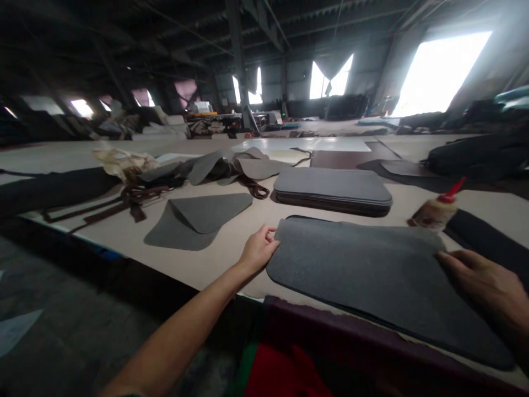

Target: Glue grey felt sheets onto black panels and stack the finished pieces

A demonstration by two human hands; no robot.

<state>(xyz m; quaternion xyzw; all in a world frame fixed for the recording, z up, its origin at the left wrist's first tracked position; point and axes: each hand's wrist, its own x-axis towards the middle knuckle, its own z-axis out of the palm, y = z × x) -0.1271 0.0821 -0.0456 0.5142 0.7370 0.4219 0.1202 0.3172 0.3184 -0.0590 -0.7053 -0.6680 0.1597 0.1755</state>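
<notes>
A large dark grey panel with rounded corners (363, 270) lies flat on the table near its front edge. My left hand (258, 251) pinches the panel's far left corner, fingers curled on the edge. My right hand (485, 284) rests on the panel's right end, fingers stretched out flat along its edge. A thinner dark layer shows under the panel along the near side.
A stack of similar grey panels (333, 190) lies behind. Smaller grey pieces (194, 220) lie left, with brown straps (132, 201) and crumpled paper (124, 160) beyond. A red-tipped glue bottle (436, 212) lies at the right. A dark table edge (330, 325) runs in front.
</notes>
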